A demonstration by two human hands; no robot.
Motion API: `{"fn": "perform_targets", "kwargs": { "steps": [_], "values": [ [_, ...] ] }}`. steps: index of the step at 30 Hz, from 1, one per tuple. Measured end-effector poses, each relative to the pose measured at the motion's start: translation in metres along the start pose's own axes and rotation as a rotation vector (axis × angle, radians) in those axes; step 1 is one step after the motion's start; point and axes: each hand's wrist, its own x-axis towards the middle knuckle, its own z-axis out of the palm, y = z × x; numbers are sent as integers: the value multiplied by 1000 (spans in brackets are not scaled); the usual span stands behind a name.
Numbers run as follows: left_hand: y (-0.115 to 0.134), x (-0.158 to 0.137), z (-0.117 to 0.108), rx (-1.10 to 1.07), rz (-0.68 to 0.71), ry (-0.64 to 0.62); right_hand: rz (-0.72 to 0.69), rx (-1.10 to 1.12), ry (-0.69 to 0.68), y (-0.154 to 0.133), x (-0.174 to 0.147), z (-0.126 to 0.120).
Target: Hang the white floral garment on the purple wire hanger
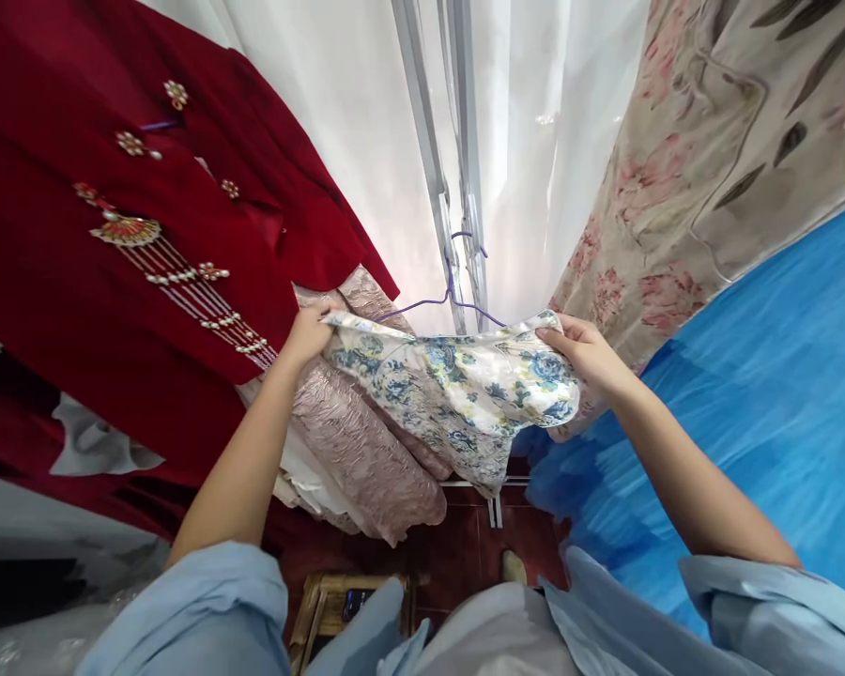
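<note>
Between my two hands a white garment [457, 385] with blue and yellow flowers is stretched out, its kind not clear. My left hand [312, 330] pinches its upper left corner. At the upper right end, my right hand [583, 349] grips the edge between thumb and fingers. Behind the garment's top edge is a purple hanger [449, 293], its hook up by the grey metal rack [457, 188]. The lower part of the hanger is hidden by the cloth.
Red clothing [204, 188] with beaded ornaments hangs at left, beside a pink textured garment [366, 451]. Floral beige cloth [662, 188] and a blue tulle garment [767, 376] hang at right. Below, a phone [356, 603] lies on a wooden stool [314, 610]. White curtains [338, 122] hang behind.
</note>
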Motion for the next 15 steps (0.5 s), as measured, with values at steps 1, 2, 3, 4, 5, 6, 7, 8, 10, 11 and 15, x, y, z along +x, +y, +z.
{"fn": "perform_targets", "kwargs": {
  "steps": [1, 2, 3, 4, 5, 6, 7, 8, 10, 11, 15],
  "values": [
    [7, 12, 9, -66, 3, 48, -3, -7, 16, 1, 1, -1],
    [15, 21, 18, -131, 0, 77, -5, -17, 36, 2, 1, -1],
    [23, 25, 28, -184, -7, 79, -5, -28, 59, 4, 1, -1],
    [31, 24, 37, -216, -18, 54, -9, -40, 86, 7, 1, -2],
    [38, 20, 45, -226, -29, 13, -16, -54, 117, 10, 0, -2],
    [43, 13, 52, -214, -30, -38, -27, -69, 150, 15, -1, -1],
    [48, 5, 58, -191, -19, -83, -33, -84, 183, 19, -1, -1],
    [52, -5, 62, -164, 3, -120, -26, -95, 214, 23, -1, -1],
    [58, -22, 65, -135, 67, -148, 27, -95, 272, 30, 2, -1],
    [62, -28, 64, -135, 101, -136, 53, -79, 301, 31, 6, -1],
    [66, -36, 54, -127, 187, 19, -91, 15, 419, 14, 24, 3]
  ]
}}
